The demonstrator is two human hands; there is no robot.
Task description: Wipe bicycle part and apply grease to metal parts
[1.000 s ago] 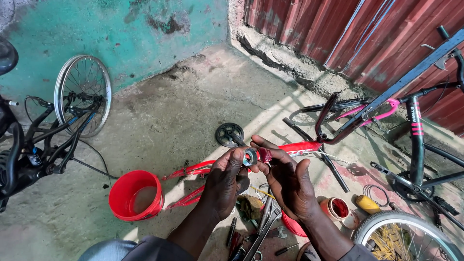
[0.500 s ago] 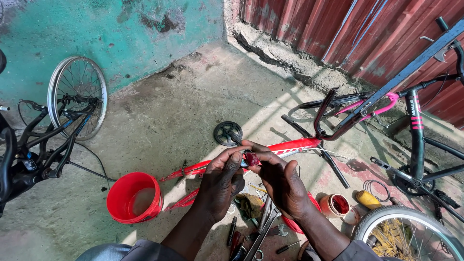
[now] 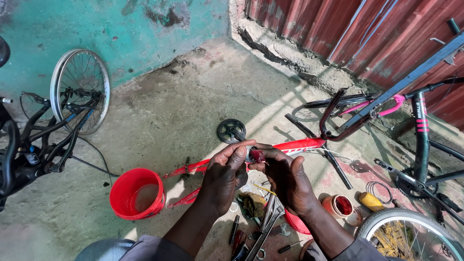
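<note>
My left hand and my right hand meet in front of me over the ground. Between the fingertips of both sits a small round metal bearing part smeared with red grease. The left thumb and fingers pinch its rim; the right fingers touch its greased side. Behind the hands a red bicycle frame lies on the concrete, with a black chainring beside it. Below the hands lie spanners and small tools.
A red bucket stands to the left. An open tub of red grease and a yellow bottle sit to the right. A spoked wheel leans on the teal wall. A black and pink bicycle stands right, a tyre at the lower right.
The view has shifted slightly down and left. Both hands have closed in tighter around the greased part, the right fingers now pressing against it.
</note>
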